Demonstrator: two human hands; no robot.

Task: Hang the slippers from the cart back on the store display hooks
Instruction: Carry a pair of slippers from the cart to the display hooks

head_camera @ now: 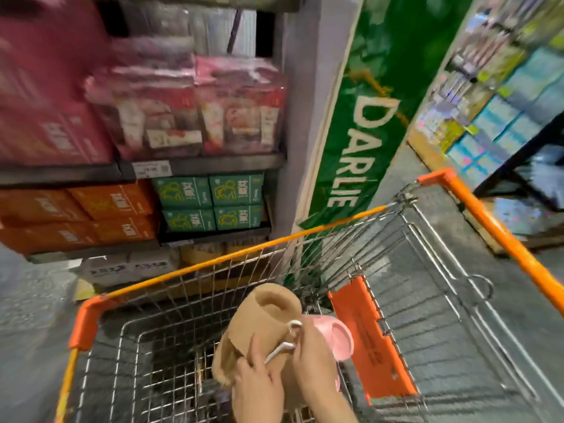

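The left hand (256,389) lies on the tan slippers (262,325). Its fingers are mostly straight and spread a little, and they press on the slipper to keep it from wobbling. The right hand (314,358) is curled in, and its fingers pinch the white plastic hanger (285,346) that sticks out of the tan pair. I think the hands hold the pair this way so the hanger can be turned the right way up before it goes on a hook.

A pink slipper (338,337) peeks out just behind the right hand, touching the tan ones. I cannot tell if a hand holds it too.

Both pairs are up over the cart (189,270), a wire basket with orange edges and an orange flap (366,340) for the seat. So the slippers are out of the cart but not hung yet.

Around the cart are shelves (201,166) with red, orange and green boxes (210,203), and a big green sign (366,132). No display hooks show here, so the person likely has to find them first.
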